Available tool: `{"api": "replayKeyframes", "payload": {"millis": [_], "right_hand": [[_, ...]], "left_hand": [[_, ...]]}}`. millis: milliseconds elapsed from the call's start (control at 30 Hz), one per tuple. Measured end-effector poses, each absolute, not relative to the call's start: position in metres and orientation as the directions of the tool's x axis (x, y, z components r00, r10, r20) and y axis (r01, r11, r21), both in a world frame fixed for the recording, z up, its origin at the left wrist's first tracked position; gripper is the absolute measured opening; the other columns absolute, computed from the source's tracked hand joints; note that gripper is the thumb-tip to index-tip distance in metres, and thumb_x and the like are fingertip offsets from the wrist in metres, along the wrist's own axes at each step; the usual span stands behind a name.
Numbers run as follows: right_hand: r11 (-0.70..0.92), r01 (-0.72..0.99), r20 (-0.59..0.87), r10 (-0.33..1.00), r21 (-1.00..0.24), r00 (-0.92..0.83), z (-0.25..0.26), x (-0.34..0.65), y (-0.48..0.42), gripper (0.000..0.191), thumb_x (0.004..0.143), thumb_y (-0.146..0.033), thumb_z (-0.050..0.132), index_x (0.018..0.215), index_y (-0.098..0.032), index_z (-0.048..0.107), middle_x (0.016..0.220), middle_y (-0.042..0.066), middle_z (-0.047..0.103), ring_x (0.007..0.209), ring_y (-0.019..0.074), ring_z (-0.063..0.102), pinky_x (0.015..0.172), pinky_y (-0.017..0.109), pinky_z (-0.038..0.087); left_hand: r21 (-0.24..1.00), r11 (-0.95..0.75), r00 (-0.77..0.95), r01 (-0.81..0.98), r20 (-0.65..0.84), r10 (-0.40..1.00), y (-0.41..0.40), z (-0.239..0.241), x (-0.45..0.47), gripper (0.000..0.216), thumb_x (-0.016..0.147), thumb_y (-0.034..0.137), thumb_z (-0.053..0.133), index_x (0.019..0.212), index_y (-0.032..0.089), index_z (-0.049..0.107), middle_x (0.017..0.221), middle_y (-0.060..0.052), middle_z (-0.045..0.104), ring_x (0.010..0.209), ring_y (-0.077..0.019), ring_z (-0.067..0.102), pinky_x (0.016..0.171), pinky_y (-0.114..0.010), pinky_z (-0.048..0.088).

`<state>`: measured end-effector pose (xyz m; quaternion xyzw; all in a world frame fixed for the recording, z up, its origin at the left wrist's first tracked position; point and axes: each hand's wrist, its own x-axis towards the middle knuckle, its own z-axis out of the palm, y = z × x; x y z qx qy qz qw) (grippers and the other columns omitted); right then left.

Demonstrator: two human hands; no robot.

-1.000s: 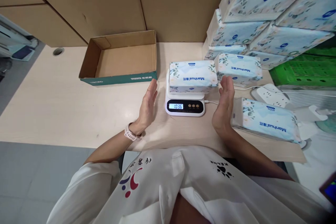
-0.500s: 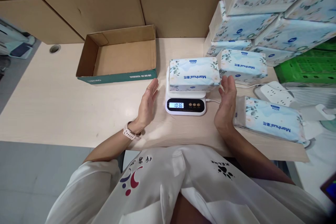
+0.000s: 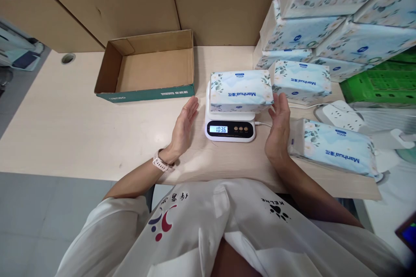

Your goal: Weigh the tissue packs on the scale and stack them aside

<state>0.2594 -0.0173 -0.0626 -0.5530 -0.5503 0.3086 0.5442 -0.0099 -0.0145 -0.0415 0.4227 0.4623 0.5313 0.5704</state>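
A pack of tissues [image 3: 241, 91] in blue and white floral wrap lies on a white digital scale [image 3: 211, 116], whose lit display reads about 103.6. My left hand [image 3: 183, 125] is held on edge to the left of the scale, fingers straight, apart from the pack. On the other side my right hand [image 3: 278, 127] has its fingers stretched out close to the pack's right end; whether they touch it I cannot tell. Neither hand holds anything. A second tissue pack [image 3: 300, 80] sits behind my right fingertips, and a third tissue pack [image 3: 339, 147] lies right of that hand.
An open cardboard box [image 3: 152, 71] stands at the back left. Several stacked tissue packs [image 3: 302, 32] rise at the back right beside a green crate [image 3: 380, 84]. A white power strip [image 3: 339, 116] and cables lie at the right. Brown panels [image 3: 224, 4] border the table's back.
My hands have shifted very slightly toward the scale. The tissue pack and the scale stay where they were.
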Motion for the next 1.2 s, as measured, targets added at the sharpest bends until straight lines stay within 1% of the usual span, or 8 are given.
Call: {"api": "replayKeyframes", "payload": {"millis": [133, 300, 433, 600, 800, 933, 1067, 1200], "right_hand": [[0.193, 0.265, 0.25, 0.947, -0.945, 0.201, -0.0632, 0.2603, -0.0167, 0.077, 0.104, -0.078, 0.035, 0.171, -0.039, 0.038, 0.179, 0.002, 0.041, 0.171, 0.0317, 0.032, 0.14, 0.066, 0.031], [0.209, 0.243, 0.258, 0.947, -0.947, 0.192, -0.0648, 0.2616, -0.0166, 0.077, 0.106, -0.076, 0.034, 0.171, -0.036, 0.038, 0.18, 0.003, 0.04, 0.171, 0.0307, 0.03, 0.14, 0.064, 0.03], [0.226, 0.243, 0.274, 0.944, -0.943, 0.186, -0.0667, 0.2627, -0.0163, 0.072, 0.107, -0.075, 0.035, 0.17, -0.041, 0.04, 0.179, 0.0, 0.041, 0.171, 0.0282, 0.031, 0.14, 0.064, 0.031], [0.211, 0.27, 0.266, 0.946, -0.939, 0.187, -0.0654, 0.2623, -0.0164, 0.072, 0.106, -0.077, 0.033, 0.17, -0.043, 0.039, 0.179, 0.0, 0.041, 0.17, 0.0301, 0.034, 0.139, 0.065, 0.033], [0.191, 0.287, 0.252, 0.949, -0.939, 0.192, -0.0637, 0.2619, -0.0156, 0.08, 0.105, -0.079, 0.032, 0.171, -0.035, 0.038, 0.18, 0.005, 0.04, 0.17, 0.0338, 0.033, 0.139, 0.064, 0.033], [0.208, 0.272, 0.265, 0.945, -0.94, 0.193, -0.0652, 0.263, -0.0148, 0.077, 0.105, -0.078, 0.034, 0.17, -0.038, 0.039, 0.179, 0.003, 0.041, 0.17, 0.0305, 0.034, 0.14, 0.063, 0.032], [0.206, 0.267, 0.26, 0.948, -0.941, 0.185, -0.067, 0.2648, -0.0148, 0.076, 0.107, -0.075, 0.033, 0.171, -0.035, 0.037, 0.179, 0.006, 0.04, 0.17, 0.0301, 0.034, 0.14, 0.063, 0.031], [0.228, 0.251, 0.277, 0.943, -0.941, 0.182, -0.0684, 0.2666, -0.0142, 0.073, 0.107, -0.075, 0.035, 0.17, -0.039, 0.037, 0.178, 0.003, 0.042, 0.169, 0.0271, 0.035, 0.139, 0.064, 0.029]], "left_hand": [[0.973, 0.084, 0.002, -0.216, -0.086, 0.996, -0.0146, -0.0407, -0.0095, 0.082, 0.095, 0.087, 0.05, 0.155, 0.032, 0.058, 0.178, -0.006, 0.043, 0.17, -0.0308, 0.033, 0.143, -0.051, 0.022], [0.974, 0.076, 0.011, -0.213, -0.075, 0.997, -0.0149, -0.0409, -0.0091, 0.084, 0.096, 0.086, 0.049, 0.158, 0.029, 0.055, 0.179, -0.009, 0.041, 0.171, -0.0318, 0.031, 0.143, -0.051, 0.022], [0.973, 0.083, 0.012, -0.213, -0.082, 0.997, -0.0147, -0.041, -0.0092, 0.081, 0.096, 0.086, 0.05, 0.155, 0.032, 0.057, 0.178, -0.007, 0.042, 0.17, -0.0306, 0.033, 0.143, -0.049, 0.023], [0.97, 0.084, 0.016, -0.227, -0.083, 0.996, -0.014, -0.0418, -0.0099, 0.083, 0.096, 0.085, 0.05, 0.156, 0.029, 0.057, 0.178, -0.009, 0.042, 0.17, -0.0317, 0.032, 0.142, -0.049, 0.023], [0.975, 0.078, 0.024, -0.209, -0.075, 0.997, -0.0139, -0.0428, -0.0099, 0.078, 0.097, 0.085, 0.048, 0.154, 0.033, 0.059, 0.178, -0.005, 0.043, 0.171, -0.0311, 0.03, 0.143, -0.051, 0.022], [0.978, 0.06, 0.005, -0.198, -0.06, 0.998, -0.0129, -0.0426, -0.0088, 0.079, 0.097, 0.086, 0.048, 0.154, 0.032, 0.06, 0.179, -0.005, 0.041, 0.172, -0.0305, 0.026, 0.143, -0.051, 0.022], [0.981, 0.056, 0.015, -0.186, -0.054, 0.998, -0.0123, -0.0407, -0.0087, 0.08, 0.098, 0.084, 0.046, 0.155, 0.031, 0.059, 0.18, -0.005, 0.039, 0.172, -0.0301, 0.026, 0.143, -0.05, 0.021], [0.985, 0.051, 0.022, -0.165, -0.048, 0.999, -0.0128, -0.0397, -0.0087, 0.08, 0.099, 0.084, 0.044, 0.157, 0.03, 0.057, 0.18, -0.006, 0.039, 0.173, -0.0302, 0.026, 0.143, -0.05, 0.021]]}}
